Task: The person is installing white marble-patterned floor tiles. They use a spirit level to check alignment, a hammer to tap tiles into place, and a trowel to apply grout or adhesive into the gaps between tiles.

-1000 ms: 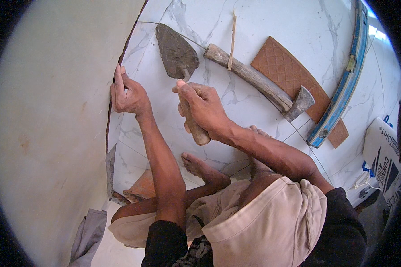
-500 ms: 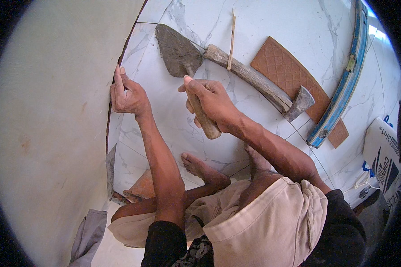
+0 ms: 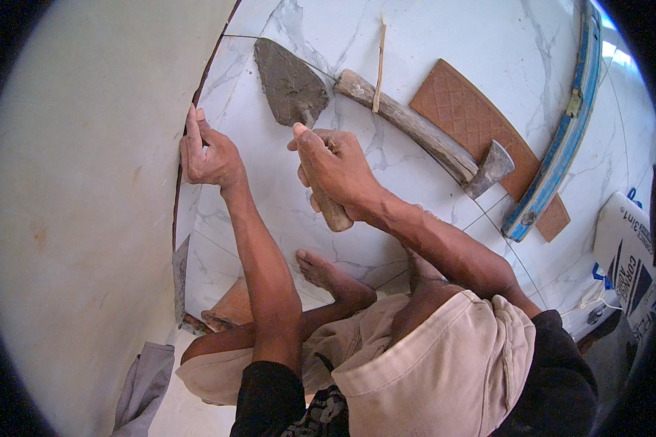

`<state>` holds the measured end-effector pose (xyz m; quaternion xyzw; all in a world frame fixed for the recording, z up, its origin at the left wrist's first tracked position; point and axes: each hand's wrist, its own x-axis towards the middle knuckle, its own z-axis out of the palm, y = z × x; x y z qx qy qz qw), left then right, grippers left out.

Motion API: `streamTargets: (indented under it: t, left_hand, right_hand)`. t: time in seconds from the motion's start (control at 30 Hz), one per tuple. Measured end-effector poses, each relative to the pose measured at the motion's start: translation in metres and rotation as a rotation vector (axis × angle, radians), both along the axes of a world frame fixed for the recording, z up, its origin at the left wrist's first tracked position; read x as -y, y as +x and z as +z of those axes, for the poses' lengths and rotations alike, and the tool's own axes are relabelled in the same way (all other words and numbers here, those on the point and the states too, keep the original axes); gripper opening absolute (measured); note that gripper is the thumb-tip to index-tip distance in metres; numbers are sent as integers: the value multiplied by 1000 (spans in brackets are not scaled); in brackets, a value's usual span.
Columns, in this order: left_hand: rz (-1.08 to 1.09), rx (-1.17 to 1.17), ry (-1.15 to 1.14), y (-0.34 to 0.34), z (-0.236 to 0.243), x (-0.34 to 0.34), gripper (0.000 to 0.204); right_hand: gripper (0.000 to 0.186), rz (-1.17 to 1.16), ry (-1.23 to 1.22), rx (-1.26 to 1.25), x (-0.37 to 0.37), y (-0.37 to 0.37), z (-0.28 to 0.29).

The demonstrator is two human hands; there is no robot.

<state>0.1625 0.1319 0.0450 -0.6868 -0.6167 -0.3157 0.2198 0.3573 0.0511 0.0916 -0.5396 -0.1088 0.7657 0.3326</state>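
Observation:
My right hand [image 3: 335,167] is wrapped round the wooden handle of a trowel [image 3: 291,84], the thumb lying forward along the grip. Grey mortar covers the pointed blade, which is over the white marbled floor tiles [image 3: 270,197]. To the left, my left hand [image 3: 211,156] rests against the bottom of the pale wall [image 3: 87,182], beside the narrow dark line where wall meets floor. Some of its fingers are stretched out and some bent, with nothing visible held in them. A hatchet [image 3: 423,135] with a worn wooden handle lies right of the trowel.
Under the hatchet's head is a brown tile piece [image 3: 466,109]. A blue spirit level [image 3: 561,138] crosses it. A thin wood stick [image 3: 380,65] touches the hatchet handle. A white printed bag [image 3: 627,255] stands far right. A reddish-brown piece [image 3: 231,306] and grey cloth [image 3: 146,386] are lower left.
My right hand has shifted slightly left and down with the trowel handle, while the blade stays nearly in place. My left hand has barely moved.

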Motion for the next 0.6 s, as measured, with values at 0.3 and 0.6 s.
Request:
streamTargets:
  t: [0.3,0.6]
  left_hand:
    - [6,23,4,1,0,-1,10]
    - [6,7,-8,3,3,0,10]
  right_hand:
    - [51,94,40,-15,4,17,-15]
    - [47,114,118,39,7,20,-16]
